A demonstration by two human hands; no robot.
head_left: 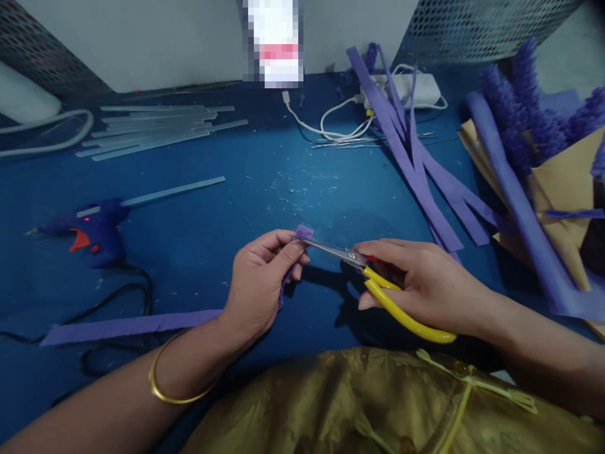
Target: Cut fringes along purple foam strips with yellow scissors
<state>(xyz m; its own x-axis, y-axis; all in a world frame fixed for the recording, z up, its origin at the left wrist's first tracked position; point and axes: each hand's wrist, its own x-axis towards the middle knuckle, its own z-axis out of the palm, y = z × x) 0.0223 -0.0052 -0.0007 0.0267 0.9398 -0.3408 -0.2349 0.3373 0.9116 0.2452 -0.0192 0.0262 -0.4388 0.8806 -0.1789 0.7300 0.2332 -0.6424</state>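
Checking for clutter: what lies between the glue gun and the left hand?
In the head view, only bare blue table lies between glue gun and left hand.

No text legible — labels blurred, unreadable.

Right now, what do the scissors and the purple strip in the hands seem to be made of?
The scissors: blades look like bare metal, grey with a shine; the handles look like glossy yellow plastic, smooth with a highlight. The purple strip, held by the left hand: probably matte paper or thin foam, flat, without gloss; the picture cannot settle which. The right hand holds the scissors.
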